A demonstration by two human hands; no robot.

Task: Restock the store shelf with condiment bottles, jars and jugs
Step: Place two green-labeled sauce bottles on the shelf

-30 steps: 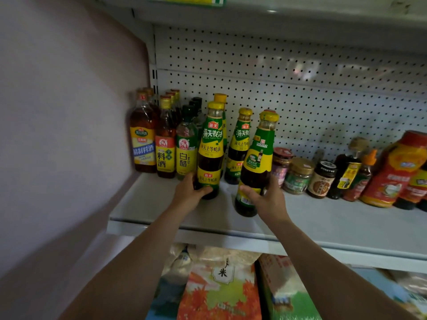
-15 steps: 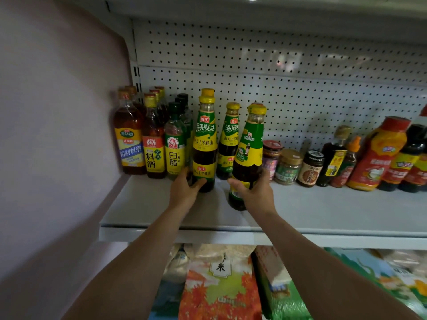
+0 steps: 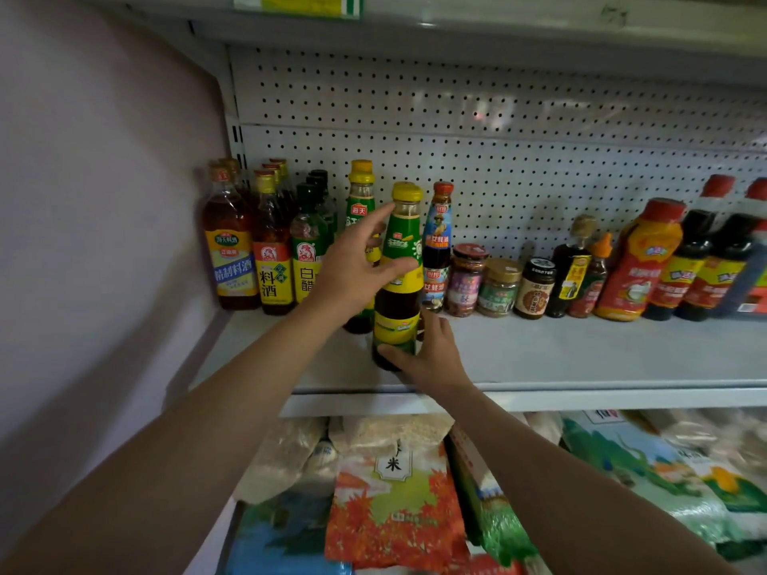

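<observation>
On the shelf [image 3: 581,359], 3 jars [image 3: 500,286] stand right of the front bottle [image 3: 398,284], before the pegboard [image 3: 498,118].

**Bare arms, nothing worn**

Just two bare forearms here, no sleeves showing anywhere up to the frame edge. Left hand [image 3: 352,267] and right hand [image 3: 431,359] are both uncovered too: no gloves, rings, watch or bands that I can spot.

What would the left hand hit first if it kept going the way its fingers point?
Most likely the neck of the yellow-capped bottle behind; the left hand points up and back toward it. Depth is unclear, so the fingers may already touch it.
</observation>
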